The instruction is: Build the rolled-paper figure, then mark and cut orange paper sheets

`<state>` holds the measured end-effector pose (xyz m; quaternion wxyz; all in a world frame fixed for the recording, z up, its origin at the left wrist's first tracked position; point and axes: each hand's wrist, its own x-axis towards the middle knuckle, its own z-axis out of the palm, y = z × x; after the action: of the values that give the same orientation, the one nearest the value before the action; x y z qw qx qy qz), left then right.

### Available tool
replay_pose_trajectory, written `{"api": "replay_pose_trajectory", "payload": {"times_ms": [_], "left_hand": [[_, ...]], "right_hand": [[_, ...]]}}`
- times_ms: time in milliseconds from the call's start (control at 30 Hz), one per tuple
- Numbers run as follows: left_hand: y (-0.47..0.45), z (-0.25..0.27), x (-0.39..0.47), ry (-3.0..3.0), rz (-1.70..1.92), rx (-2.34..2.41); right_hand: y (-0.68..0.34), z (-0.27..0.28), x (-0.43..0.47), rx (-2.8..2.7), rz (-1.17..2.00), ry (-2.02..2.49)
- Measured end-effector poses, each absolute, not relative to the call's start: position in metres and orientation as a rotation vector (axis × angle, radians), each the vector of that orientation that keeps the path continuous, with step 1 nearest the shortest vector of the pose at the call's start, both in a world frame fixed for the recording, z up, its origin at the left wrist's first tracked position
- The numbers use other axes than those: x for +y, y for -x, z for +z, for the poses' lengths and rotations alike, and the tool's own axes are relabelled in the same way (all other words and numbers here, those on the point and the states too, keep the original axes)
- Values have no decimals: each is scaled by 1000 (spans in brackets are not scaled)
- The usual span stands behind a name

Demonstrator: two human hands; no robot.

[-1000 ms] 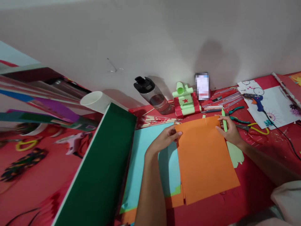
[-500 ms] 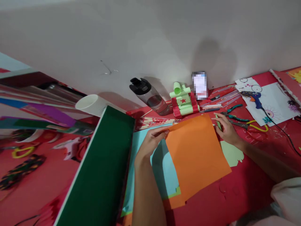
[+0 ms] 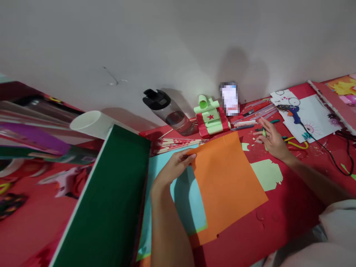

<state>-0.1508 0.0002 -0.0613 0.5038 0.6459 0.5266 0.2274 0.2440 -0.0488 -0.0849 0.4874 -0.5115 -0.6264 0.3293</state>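
Observation:
My left hand (image 3: 178, 165) pinches the upper left corner of an orange sheet of paper (image 3: 228, 181). The sheet lies partly over light-blue paper (image 3: 180, 196), and more orange paper shows under its lower left edge. To the right of the sheet, my right hand (image 3: 274, 142) is raised with a slim light-green thing (image 3: 264, 138) between its fingers; its kind is not clear. Below that hand lies a pale green paper offcut (image 3: 267, 172) with a ragged edge, partly under the orange sheet.
A green-sided box (image 3: 111, 196) stands left, near a white cup (image 3: 89, 124). Along the wall are a dark-lidded bottle (image 3: 172, 113), a green-and-red paper model (image 3: 211, 116) and a phone (image 3: 230, 99). A blue glue gun (image 3: 294, 113) with its cord lies right, near yellow-handled scissors (image 3: 297, 144).
My right hand has moved away from the orange sheet's upper right corner, out to the right, with the light-green thing. My left hand keeps its pinch. The view has shifted slightly.

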Motion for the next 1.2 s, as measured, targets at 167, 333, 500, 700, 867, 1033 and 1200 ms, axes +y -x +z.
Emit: {"api": "replay_pose_trajectory", "payload": {"times_ms": [167,333,500,700,867,1033,1200], "left_hand": [[154,-68,4,-1601,545,1264],[157,-67,8,-1679,599,1393],[157,-61,12,-1755,697,1479],[144,-58,13,-1828,702,1424],[123,-45,7,-1924,766,1365],[85,-31,-4,-2030,825,1273],[33,-32,-20,-1957,685,980]], "right_hand": [[-265,-73,-46,-1739,780,1344],[-261,-81,-47,-1885,584,1445],[-260,-104,-43,-1995,425,1495],[-267,-111,-40,-2094,313,1571],[-266,-102,-38,-2060,388,1582],[-256,-79,-43,-1881,691,1491],[-229,-64,-59,-1654,955,1258]]}}
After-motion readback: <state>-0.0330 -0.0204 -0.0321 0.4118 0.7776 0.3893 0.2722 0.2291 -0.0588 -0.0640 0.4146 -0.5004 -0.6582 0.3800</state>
